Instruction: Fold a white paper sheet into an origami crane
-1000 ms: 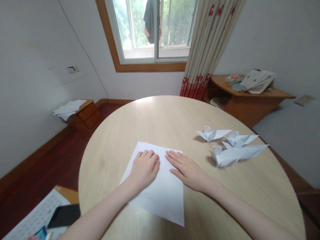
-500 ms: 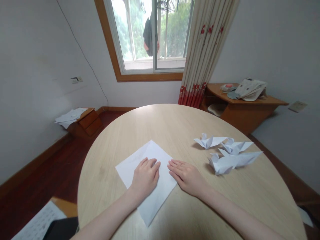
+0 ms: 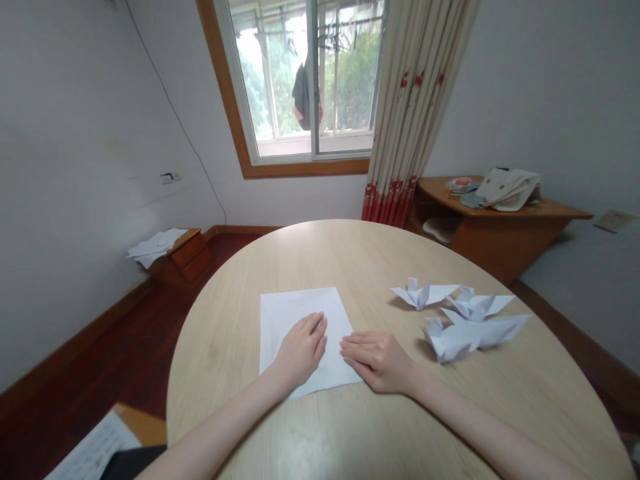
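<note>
On the round wooden table [image 3: 350, 260], close to its near edge, a sheet of white paper [image 3: 293, 310] lies flat, turned a little askew. The left hand [image 3: 300, 350] rests palm down on the lower middle of the sheet, its fingers straight and held close together, pinching nothing. The right hand [image 3: 379, 360] lies flat just beside it, fingers also pressed side by side; its fingertips reach over the sheet's right edge while the palm sits on bare wood. The two hands nearly meet but stay apart.

The sheet shows no crease, no turned corner and no lifted flap, so by the look of it the folding of this piece has not begun and all of its folds remain to be made. To the right, well apart from the sheet, folded paper birds [image 3: 475, 305] sit in a loose cluster of three, wings spread, and appear finished.

Beyond the table stand a window [image 3: 310, 80], a flowered curtain [image 3: 415, 107] and a wooden side desk [image 3: 500, 220].
</note>
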`<state>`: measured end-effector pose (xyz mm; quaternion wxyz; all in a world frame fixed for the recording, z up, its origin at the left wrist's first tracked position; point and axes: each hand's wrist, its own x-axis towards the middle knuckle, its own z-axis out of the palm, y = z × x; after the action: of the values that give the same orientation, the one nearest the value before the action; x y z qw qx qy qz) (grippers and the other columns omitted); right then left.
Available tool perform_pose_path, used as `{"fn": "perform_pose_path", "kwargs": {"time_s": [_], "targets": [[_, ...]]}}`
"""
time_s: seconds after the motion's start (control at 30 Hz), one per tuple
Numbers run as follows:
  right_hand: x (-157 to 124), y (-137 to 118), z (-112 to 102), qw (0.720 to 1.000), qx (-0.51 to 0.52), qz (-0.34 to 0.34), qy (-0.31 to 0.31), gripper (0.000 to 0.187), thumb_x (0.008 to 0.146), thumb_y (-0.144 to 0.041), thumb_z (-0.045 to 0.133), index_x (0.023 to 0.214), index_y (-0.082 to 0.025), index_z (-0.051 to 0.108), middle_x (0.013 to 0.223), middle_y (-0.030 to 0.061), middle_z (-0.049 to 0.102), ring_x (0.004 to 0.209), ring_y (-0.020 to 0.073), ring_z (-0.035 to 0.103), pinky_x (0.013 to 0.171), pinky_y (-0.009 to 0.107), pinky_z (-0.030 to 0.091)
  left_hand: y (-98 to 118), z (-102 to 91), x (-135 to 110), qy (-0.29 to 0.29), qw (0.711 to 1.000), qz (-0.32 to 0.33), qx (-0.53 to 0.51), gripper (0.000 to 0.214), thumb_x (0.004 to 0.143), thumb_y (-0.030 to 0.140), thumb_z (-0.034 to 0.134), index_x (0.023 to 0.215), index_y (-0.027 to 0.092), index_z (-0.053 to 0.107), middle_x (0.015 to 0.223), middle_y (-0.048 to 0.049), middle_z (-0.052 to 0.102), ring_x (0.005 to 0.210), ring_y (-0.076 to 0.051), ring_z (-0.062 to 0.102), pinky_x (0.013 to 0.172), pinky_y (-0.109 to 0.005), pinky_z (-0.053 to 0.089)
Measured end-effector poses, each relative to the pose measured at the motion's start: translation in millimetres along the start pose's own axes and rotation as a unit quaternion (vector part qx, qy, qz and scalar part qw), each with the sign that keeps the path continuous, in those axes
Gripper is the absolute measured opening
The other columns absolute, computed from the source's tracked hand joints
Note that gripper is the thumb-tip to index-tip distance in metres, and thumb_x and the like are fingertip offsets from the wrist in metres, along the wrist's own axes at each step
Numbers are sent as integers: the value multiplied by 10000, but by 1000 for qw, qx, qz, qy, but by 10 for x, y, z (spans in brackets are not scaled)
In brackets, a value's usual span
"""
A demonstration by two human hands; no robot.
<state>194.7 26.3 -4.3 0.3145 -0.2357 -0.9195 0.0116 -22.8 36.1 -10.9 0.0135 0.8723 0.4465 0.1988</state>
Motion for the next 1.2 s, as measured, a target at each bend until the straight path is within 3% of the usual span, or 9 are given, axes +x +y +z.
{"fn": "perform_pose_path", "kwargs": {"time_s": [0.13, 0.27, 0.5, 0.67, 0.83, 1.07, 1.2], "targets": [[11, -11, 2, 999, 25, 26, -1, 246, 899, -156, 470, 961, -190, 705, 988, 78, 752, 937, 188, 708, 863, 334, 563, -69, -106, 151, -57, 996, 15, 71, 355, 979, 336, 422, 1314, 279, 525, 1438, -89, 454, 1317, -274, 416, 1055, -486, 369], [20, -29, -5, 999, 40, 22, -9, 251, 897, -156, 467, 954, -173, 710, 993, 96, 749, 956, 193, 702, 872, 329, 559, -71, -98, 285, -92, 990, -16, 102, 382, 982, 345, 417, 1360, 352, 467, 1467, -79, 420, 1333, -304, 401, 1028, -528, 376], [44, -80, -44, 994, 94, 37, -46, 276, 888, -136, 449, 1003, -143, 700, 1057, 117, 728, 1031, 195, 671, 929, 319, 530, -76, 73, 285, -83, 993, -28, 84, 448, 990, 260, 336, 1437, 228, 360, 1517, -70, 322, 1409, -268, 264, 1123, -529, 256], [39, -172, -65, 990, 130, 15, -43, 286, 895, -117, 433, 1024, -141, 687, 1035, 101, 738, 1047, 157, 662, 959, 258, 501, -185, 97, 280, -96, 993, 15, 67, 503, 998, 335, 307, 1455, 125, 293, 1523, -118, 278, 1420, -236, 235, 1144, -483, 242], [13, -139, -75, 995, 85, 7, -48, 313, 894, -123, 438, 1129, -118, 646, 1139, 130, 696, 1156, 194, 598, 987, 324, 491, -263, 72, 274, -117, 992, 47, 28, 539, 998, 417, 292, 1459, 138, 286, 1534, -120, 248, 1432, -225, 192, 1154, -468, 218], [-40, 8, 16, 987, 7, 159, -31, 385, 946, -186, 406, 1301, -131, 541, 1312, 153, 579, 1246, 239, 517, 1009, 428, 474, -330, -55, 278, -128, 988, 75, -43, 599, 957, 480, 400, 1451, 153, 314, 1530, -107, 279, 1429, -209, 212, 1170, -408, 201], [-45, 58, 61, 980, -24, 180, -77, 419, 946, -232, 436, 1345, -124, 506, 1386, 154, 498, 1310, 271, 433, 1045, 490, 426, -345, -81, 289, -129, 987, 79, -56, 668, 930, 505, 451, 1444, 100, 317, 1525, -142, 283, 1431, -225, 209, 1166, -405, 216]]}}
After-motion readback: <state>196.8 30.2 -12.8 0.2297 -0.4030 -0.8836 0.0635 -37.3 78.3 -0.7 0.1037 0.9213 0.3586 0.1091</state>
